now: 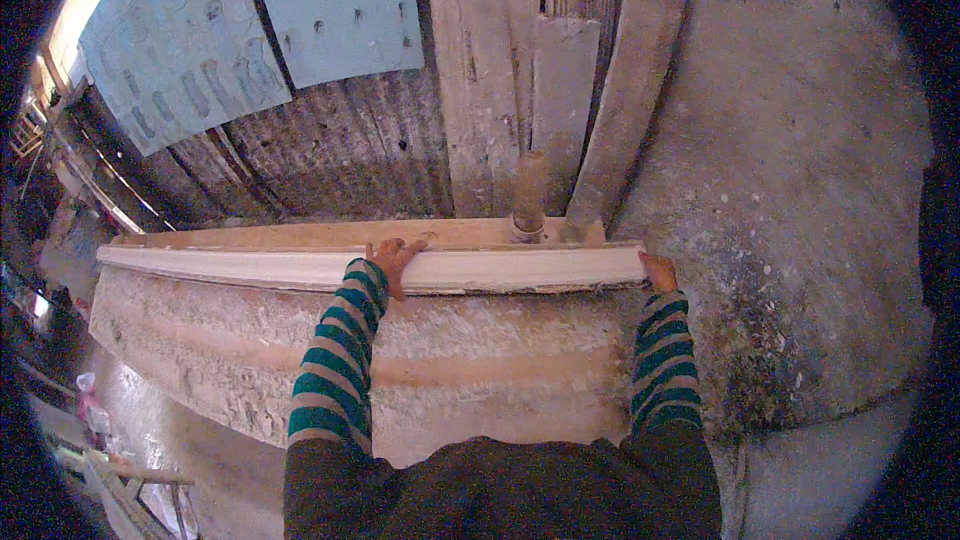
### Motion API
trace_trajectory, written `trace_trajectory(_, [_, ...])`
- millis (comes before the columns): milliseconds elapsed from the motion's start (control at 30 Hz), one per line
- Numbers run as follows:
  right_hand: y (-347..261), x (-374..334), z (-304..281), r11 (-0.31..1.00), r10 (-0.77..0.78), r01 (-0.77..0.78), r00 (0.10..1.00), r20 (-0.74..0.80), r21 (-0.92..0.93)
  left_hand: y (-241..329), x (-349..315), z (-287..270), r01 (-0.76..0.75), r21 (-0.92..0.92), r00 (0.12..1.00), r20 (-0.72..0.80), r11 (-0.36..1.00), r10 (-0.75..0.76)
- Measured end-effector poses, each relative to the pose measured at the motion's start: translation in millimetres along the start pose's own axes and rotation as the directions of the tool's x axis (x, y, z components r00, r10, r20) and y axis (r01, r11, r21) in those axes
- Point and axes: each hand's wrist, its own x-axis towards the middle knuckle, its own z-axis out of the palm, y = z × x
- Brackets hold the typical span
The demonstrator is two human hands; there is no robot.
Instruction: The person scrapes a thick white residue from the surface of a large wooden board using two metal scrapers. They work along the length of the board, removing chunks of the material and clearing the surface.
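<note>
**Pale plaster, striped sleeves, blue paper**

The long moulding across the middle of the frame is creamy white. The bench beneath it is crusted off-white with a tan band running along it. Both sleeves, lower centre, carry teal and beige stripes. Upper left, the sheets are light blue with faint darker outlines. Grey-brown planks stand at top centre; the wall at right is mottled grey.

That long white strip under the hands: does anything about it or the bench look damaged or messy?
The white moulding strip looks whole, with the left hand on it and the right hand at its end. The bench below is crusted with rough, flaking white residue, and its front edge looks ragged.
</note>
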Motion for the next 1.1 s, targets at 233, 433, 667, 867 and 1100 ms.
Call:
trace_trajectory(233, [113.8,82.2,-31.9,0.956,-0.233,0.254,0.962,-0.144,0.149,16.4,33.0,25.9,-0.022,-0.031,0.995,-0.103,0.999,0.018])
trace_trajectory(433, [93.0,64.4,-2.5,0.875,0.009,0.027,0.997,-0.072,0.484,27.8,-25.3,57.8,0.050,-0.181,0.929,-0.353,0.982,-0.113])
trace_trajectory(667, [76.2,-5.0,50.1,0.749,-0.107,0.168,0.985,-0.133,0.640,94.5,-181.5,132.5,-0.332,-0.615,0.744,-0.637,0.715,-0.201])
trace_trajectory(867, [-19.0,-281.0,248.6,0.570,-0.478,-0.141,0.744,0.466,0.810,174.6,-211.0,115.8,-0.467,-0.570,0.468,-0.808,0.676,-0.358])
trace_trajectory(1100, [-119.8,-464.4,296.4,0.794,-0.474,-0.190,0.402,0.783,0.578,81.9,-270.8,213.8,-0.446,-0.886,0.458,-0.346,0.125,-0.819])
